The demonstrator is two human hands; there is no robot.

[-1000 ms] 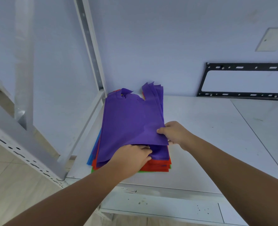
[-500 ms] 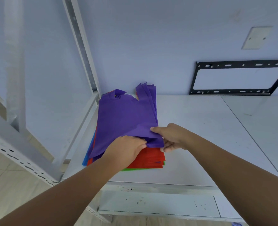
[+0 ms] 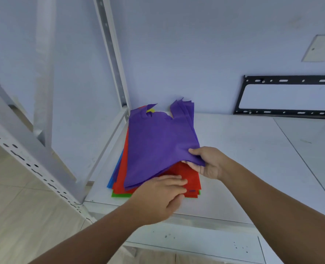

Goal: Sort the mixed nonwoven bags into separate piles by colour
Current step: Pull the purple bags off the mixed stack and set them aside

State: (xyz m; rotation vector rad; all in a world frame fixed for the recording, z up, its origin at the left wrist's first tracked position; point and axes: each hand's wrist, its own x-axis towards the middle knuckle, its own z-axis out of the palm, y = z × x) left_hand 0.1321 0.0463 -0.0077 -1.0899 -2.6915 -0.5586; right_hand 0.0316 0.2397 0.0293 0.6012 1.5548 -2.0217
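A mixed stack of nonwoven bags lies at the left end of the white table [image 3: 253, 159]. Several purple bags [image 3: 158, 145] top the stack. My right hand [image 3: 207, 162] pinches their near right corner and holds it lifted. Beneath them red bags [image 3: 188, 176] show, with a blue edge [image 3: 113, 178] at the left, a green edge [image 3: 119, 195] at the front and a bit of yellow [image 3: 150, 110] near the handles. My left hand [image 3: 159, 199] rests with straight fingers on the red bags at the stack's front edge.
A white slotted metal rack frame [image 3: 112, 54] stands at the left of the stack. A black wall bracket [image 3: 289, 113] leans on the wall at the table's back right. A wall plate [image 3: 321, 48] sits above it. The table surface extends to the right.
My right hand has raised the purple bags' corner higher, uncovering more of the red bags. My left hand has slid out from the purple bags onto the red ones.
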